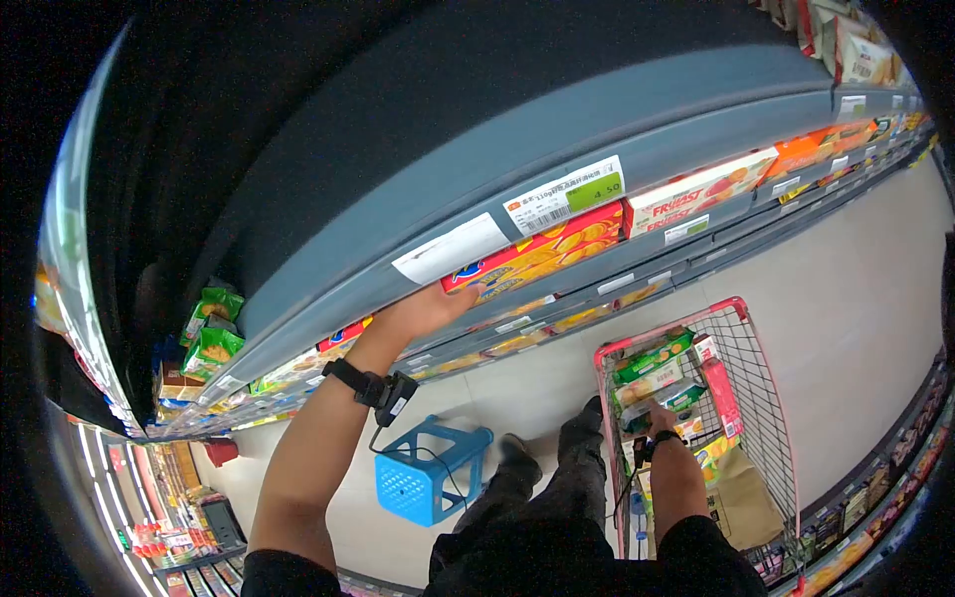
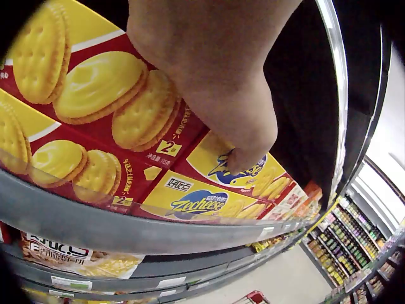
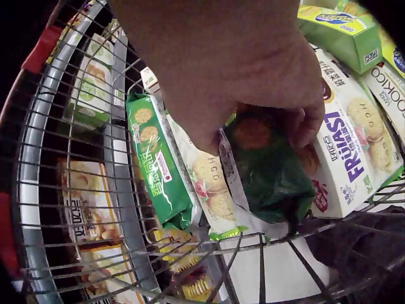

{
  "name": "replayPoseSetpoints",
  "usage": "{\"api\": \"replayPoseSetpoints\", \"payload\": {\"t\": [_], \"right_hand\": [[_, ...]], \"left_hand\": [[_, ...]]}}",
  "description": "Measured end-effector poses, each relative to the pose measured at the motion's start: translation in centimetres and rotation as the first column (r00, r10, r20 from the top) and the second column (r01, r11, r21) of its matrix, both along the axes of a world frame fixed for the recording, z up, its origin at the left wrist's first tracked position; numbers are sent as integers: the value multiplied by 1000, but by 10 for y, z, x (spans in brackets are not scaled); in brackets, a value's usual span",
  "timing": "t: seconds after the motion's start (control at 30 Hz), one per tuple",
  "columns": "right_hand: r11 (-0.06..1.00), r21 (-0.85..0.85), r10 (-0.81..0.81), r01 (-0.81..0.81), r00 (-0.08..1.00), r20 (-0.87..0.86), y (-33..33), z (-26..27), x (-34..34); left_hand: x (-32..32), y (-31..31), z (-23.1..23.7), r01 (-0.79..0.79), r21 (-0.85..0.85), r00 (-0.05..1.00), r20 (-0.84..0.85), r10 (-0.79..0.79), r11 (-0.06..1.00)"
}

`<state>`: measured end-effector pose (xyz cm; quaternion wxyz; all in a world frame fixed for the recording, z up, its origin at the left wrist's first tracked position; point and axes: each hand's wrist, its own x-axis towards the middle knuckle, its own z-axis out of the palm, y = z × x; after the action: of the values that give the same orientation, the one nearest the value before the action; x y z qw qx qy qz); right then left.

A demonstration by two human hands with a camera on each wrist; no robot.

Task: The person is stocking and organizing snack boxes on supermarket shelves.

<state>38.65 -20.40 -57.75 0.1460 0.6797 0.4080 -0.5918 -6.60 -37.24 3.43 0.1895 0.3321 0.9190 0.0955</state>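
My left hand [image 1: 433,306] reaches to the shelf and holds a red and yellow cheese cracker box [image 1: 557,251]. In the left wrist view, the thumb presses on the yellow front of the cracker box [image 2: 218,155] while the other fingers are hidden behind it. Another such box [image 2: 183,199] lies directly below. Down in the shopping cart [image 1: 598,363], my right hand [image 1: 661,420] grips a dark green biscuit packet [image 3: 269,171], thumb on one side and fingers on the other. White biscuit boxes [image 3: 351,139] and a second green packet [image 3: 161,164] flank it.
A grey shelf edge [image 1: 368,244] with price labels runs across in front. White and red biscuit boxes [image 1: 701,192] stand farther along the shelf. On the floor, a blue plastic stool [image 1: 408,490] stands left of the person's feet. A brown paper bag [image 1: 746,502] lies in the cart.
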Motion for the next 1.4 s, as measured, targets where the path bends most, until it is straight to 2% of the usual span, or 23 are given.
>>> {"api": "replayPoseSetpoints", "payload": {"t": [0.27,0.37,0.43,0.53,0.57,0.6,0.63,0.67,0.73,0.8,0.87,0.9,0.93,1.0,1.07,1.13,1.17,1.2,1.23,1.27,1.3,1.33,1.4], "right_hand": [[938,-200,-310,284,944,-110,4,117,-1],[841,-362,-523,401,772,-361,-1,166,7],[847,-321,-528,424,746,-405,-6,219,7],[909,-240,-417,342,755,-506,-7,225,29],[898,-227,-434,376,679,-592,-15,249,30],[906,-165,-405,389,686,-605,-20,289,28],[918,-118,-359,379,667,-652,-24,305,32],[925,-75,-317,373,646,-695,-32,318,37],[909,-77,-330,409,595,-733,-48,353,42],[902,-80,-330,425,556,-763,-69,374,50],[905,-15,-277,424,564,-778,-92,385,57],[894,4,-255,447,516,-818,-107,396,57],[903,73,-185,423,537,-823,-123,418,55],[883,327,58,338,612,-789,-152,436,48],[881,356,100,310,615,-782,-189,486,31],[706,704,472,72,694,-544,-221,517,12],[696,715,516,65,647,-561,-235,514,2],[699,714,532,45,634,-561,-247,513,-5],[521,852,693,-54,610,-385,-261,526,-17],[308,942,810,-136,556,-184,-273,535,-29],[201,968,860,-148,500,-102,-284,538,-42],[202,967,877,-158,468,-107,-297,545,-54],[26,985,940,-172,340,35,-321,556,-79]], "left_hand": [[5,-3,4,45,-2,994,-99,-45,999],[-10,-14,-17,68,212,997,11,-72,975],[-12,-14,-21,33,271,991,114,-66,962],[-5,-16,-8,57,221,996,49,-70,974],[-1,-15,0,54,255,993,89,-79,966],[1,-15,5,49,287,988,130,-89,957],[-8,-21,-12,131,352,991,-69,-114,927],[-13,-26,-15,156,363,988,-70,-140,919],[-20,-31,-17,206,363,922,-383,-56,909],[-11,-37,-13,259,428,888,-458,-39,866],[17,-52,14,254,551,965,-204,-167,795],[31,-61,20,315,608,948,-241,-209,729],[41,-70,11,308,614,951,-231,-207,727],[65,-99,-11,437,696,893,-260,-366,570],[118,-138,-3,177,715,875,201,-440,677],[142,-179,-23,71,715,754,418,-506,696],[151,-201,-33,51,713,767,420,-485,699],[159,-222,-43,-97,711,643,579,-501,697],[164,-246,-48,-248,676,491,705,-512,694],[167,-269,-47,-275,671,508,710,-488,689],[169,-293,-45,-334,642,481,746,-460,690],[170,-317,-43,-392,611,451,779,-435,688],[171,-365,-52,-465,592,509,787,-349,659]]}}
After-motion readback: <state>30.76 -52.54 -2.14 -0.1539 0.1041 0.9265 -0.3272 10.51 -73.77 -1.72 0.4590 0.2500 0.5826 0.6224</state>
